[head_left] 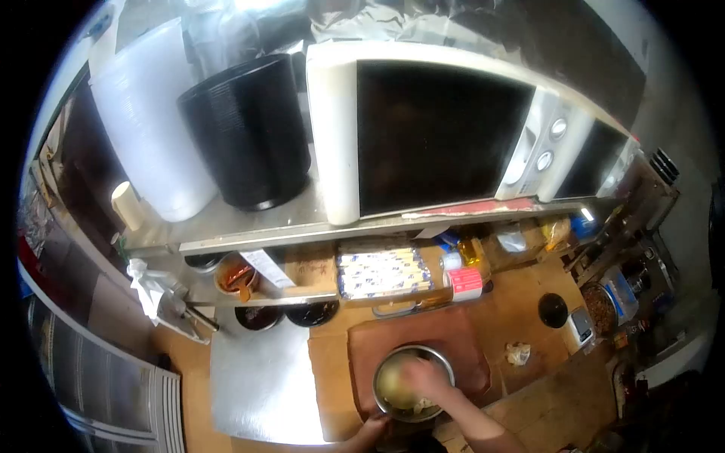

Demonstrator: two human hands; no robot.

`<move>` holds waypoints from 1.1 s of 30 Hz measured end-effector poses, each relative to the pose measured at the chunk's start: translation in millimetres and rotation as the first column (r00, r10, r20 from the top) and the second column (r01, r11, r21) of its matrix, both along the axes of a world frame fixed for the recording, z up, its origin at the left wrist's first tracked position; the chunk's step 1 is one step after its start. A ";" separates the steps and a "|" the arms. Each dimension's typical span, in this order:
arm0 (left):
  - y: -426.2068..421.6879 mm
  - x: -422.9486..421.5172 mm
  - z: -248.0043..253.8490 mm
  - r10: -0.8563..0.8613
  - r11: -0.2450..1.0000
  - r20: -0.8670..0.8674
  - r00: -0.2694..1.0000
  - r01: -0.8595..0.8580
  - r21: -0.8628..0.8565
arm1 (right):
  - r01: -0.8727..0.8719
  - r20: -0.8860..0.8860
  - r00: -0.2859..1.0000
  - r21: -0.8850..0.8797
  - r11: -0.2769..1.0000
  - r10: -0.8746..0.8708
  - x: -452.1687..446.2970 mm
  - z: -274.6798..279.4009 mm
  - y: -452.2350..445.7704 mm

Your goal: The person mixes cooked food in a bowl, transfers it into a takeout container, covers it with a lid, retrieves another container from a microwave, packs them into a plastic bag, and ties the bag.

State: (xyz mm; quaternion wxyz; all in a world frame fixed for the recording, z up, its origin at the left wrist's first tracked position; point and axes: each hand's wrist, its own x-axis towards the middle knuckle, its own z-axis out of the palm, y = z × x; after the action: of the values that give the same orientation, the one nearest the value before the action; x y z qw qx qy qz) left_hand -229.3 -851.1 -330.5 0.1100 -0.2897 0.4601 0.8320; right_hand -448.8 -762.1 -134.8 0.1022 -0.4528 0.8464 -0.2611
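Observation:
A round metal bowl [451,368] rests on a reddish-brown sheet [472,332] near the bottom of the view. Inside it is a pale yellow mass, perhaps dough or batter, with lighter lumps [423,405] by the near wall. My right hand [424,379] reaches into the bowl from the right, touching the yellow mass; motion smears its fingers. At the near left of the bowl, my left hand [375,427] is closed on the rim, partly in shadow.
Above, a shelf carries a white microwave [332,136], a black bin [253,136] and a tall white container [155,121]. Below sit a box of wrapped sticks [385,273] and a sauce pot [236,275]. A crumpled lump [517,353] and digital scale [581,325] lie to the right.

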 end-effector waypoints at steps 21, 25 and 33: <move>-7.4 57.7 134.2 0.171 0.980 0.103 0.980 -0.158 -0.124 | -0.068 0.003 0.998 -0.236 0.969 0.070 53.9 92.0 114.4; -21.2 93.4 159.5 0.497 0.865 0.040 0.867 -0.492 -0.093 | -0.148 0.203 0.953 -0.332 0.931 0.224 96.8 107.5 73.7; -108.4 143.3 110.8 0.618 0.786 -0.039 0.786 -0.618 -0.011 | -0.358 -0.181 0.930 -0.249 0.900 0.320 159.4 98.7 -41.3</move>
State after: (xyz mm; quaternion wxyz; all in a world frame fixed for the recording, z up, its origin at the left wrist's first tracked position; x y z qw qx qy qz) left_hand -85.9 -959.5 -219.7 -0.1793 -0.4115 0.3515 0.8216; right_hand -289.4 -803.4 -36.0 0.0239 -0.6197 0.7145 -0.3239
